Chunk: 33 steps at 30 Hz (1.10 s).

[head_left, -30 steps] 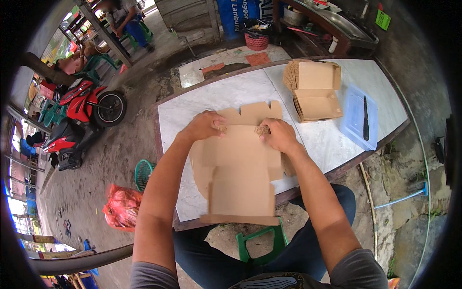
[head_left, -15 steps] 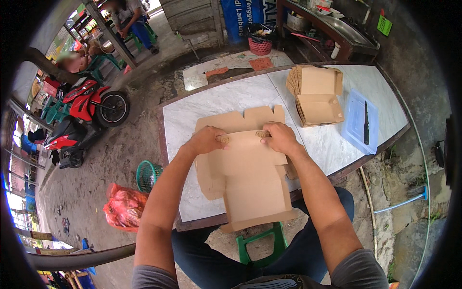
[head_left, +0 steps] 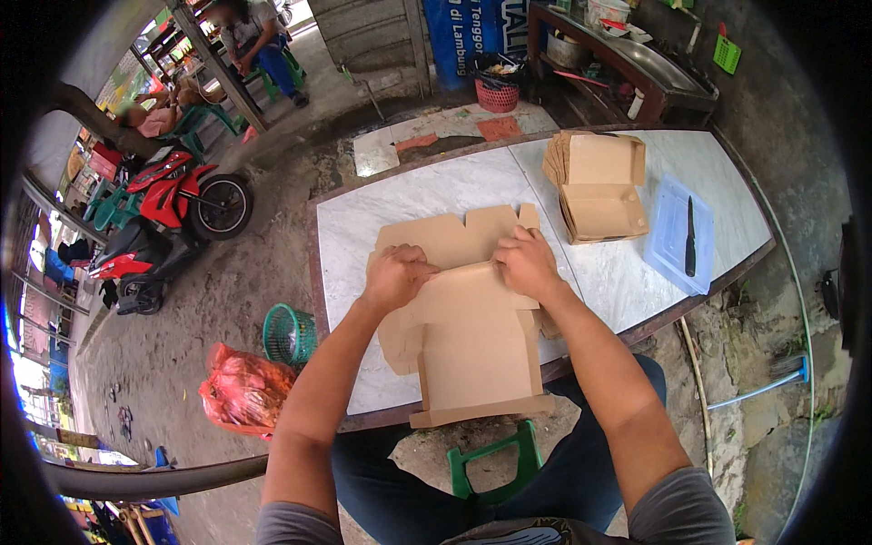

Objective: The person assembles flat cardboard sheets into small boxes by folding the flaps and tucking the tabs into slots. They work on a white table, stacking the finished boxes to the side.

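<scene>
A flat brown cardboard box blank (head_left: 481,354) lies on top of other flat blanks (head_left: 436,232) at the near side of the table, its near flap standing past the table edge. My left hand (head_left: 400,275) is closed on the left part of a fold line across the blank's far part. My right hand (head_left: 527,263) grips the same fold at its right end, fingers curled. Between them a narrow strip of the cardboard is bent up. The fingertips of both hands are partly hidden.
Nested open cardboard boxes (head_left: 604,213) stand at the table's far right. Beside them a black knife (head_left: 690,238) lies on a bluish plastic lid or tray (head_left: 668,222). A green basket (head_left: 289,334) and a red plastic bag (head_left: 243,386) are on the floor at left, near a red motorbike (head_left: 173,200).
Both hands have rolled over the fold, so the thumbs no longer show on top. The strip between them is bent up more, and the view has shifted slightly.
</scene>
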Motion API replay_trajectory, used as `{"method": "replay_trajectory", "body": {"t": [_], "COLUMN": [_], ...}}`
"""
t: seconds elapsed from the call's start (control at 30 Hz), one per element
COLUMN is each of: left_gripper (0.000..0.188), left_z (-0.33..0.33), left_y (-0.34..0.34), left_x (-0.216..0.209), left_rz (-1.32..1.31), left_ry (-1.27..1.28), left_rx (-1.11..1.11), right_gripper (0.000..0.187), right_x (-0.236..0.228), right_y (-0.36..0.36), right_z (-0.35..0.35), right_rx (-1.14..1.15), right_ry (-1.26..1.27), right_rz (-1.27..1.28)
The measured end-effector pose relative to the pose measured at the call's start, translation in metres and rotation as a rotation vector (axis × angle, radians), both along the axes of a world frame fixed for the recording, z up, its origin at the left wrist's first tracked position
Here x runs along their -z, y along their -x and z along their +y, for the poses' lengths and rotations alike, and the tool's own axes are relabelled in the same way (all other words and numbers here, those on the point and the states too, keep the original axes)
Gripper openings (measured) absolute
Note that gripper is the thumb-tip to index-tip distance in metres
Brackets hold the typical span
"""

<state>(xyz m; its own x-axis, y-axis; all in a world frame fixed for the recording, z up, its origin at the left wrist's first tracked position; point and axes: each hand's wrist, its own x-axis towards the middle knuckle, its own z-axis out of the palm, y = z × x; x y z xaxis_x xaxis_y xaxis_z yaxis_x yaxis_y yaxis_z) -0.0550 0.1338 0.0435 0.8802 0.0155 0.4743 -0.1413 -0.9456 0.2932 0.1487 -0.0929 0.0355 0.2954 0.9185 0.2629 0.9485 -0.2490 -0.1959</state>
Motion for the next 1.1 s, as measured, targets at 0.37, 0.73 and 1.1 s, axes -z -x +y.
{"method": "replay_trajectory", "body": {"t": [0.37, 0.73, 1.1], "left_gripper": [0.031, 0.059, 0.059], "left_z": [-0.009, -0.019, -0.048], "left_y": [0.020, 0.031, 0.024], "left_x": [0.025, 0.019, 0.014], "left_rz": [-0.023, 0.072, 0.154], "left_ry": [-0.358, -0.345, -0.363], "left_rx": [0.061, 0.159, -0.002], "right_gripper": [0.027, 0.045, 0.054], "right_x": [0.040, 0.005, -0.013], "right_y": [0.008, 0.018, 0.057], "right_z": [-0.022, -0.045, -0.009], "right_rx": [-0.123, -0.199, -0.082], "right_ry": [-0.212, 0.092, 0.200], "right_rz": [-0.353, -0.298, -0.084]}}
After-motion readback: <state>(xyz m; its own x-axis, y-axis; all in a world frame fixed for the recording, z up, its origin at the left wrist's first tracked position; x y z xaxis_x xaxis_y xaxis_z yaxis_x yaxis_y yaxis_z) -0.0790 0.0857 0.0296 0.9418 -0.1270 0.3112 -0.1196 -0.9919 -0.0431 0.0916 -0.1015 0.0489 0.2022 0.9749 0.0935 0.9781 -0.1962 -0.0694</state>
